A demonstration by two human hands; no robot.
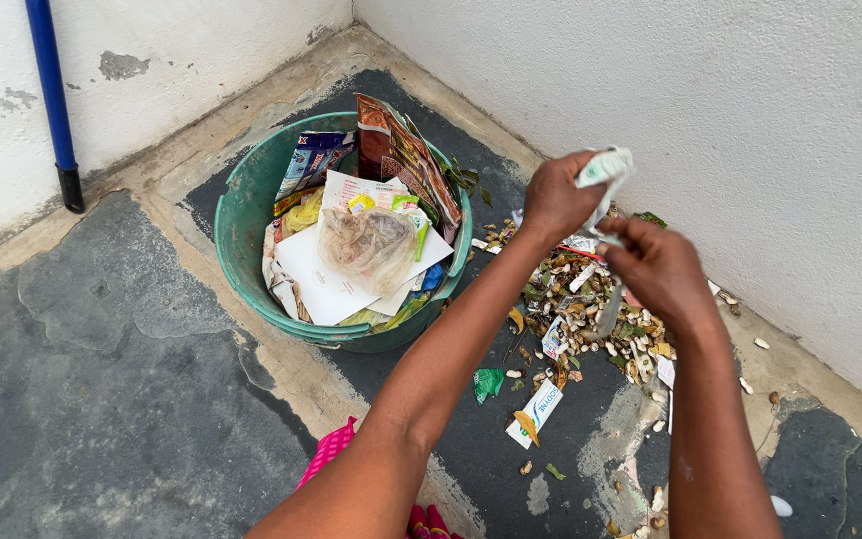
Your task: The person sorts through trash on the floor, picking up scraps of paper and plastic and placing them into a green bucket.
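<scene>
both hands work above a heap of litter (601, 319) — peanut shells, leaves, torn wrappers — lying on the floor (102, 399) against the wall (750, 150), just beside a green bucket (241, 215) already heaped with paper and packets. the left hand (556, 195) is closed around a crumpled white wrapper (606, 168); the right hand (655, 265) pinches its lower end, fingers curled. the likely trouble: the bucket is piled past its rim, so anything added could slide off the plastic bag (366, 245) on top. small shells may also slip from a loose grip and scatter wider.
</scene>
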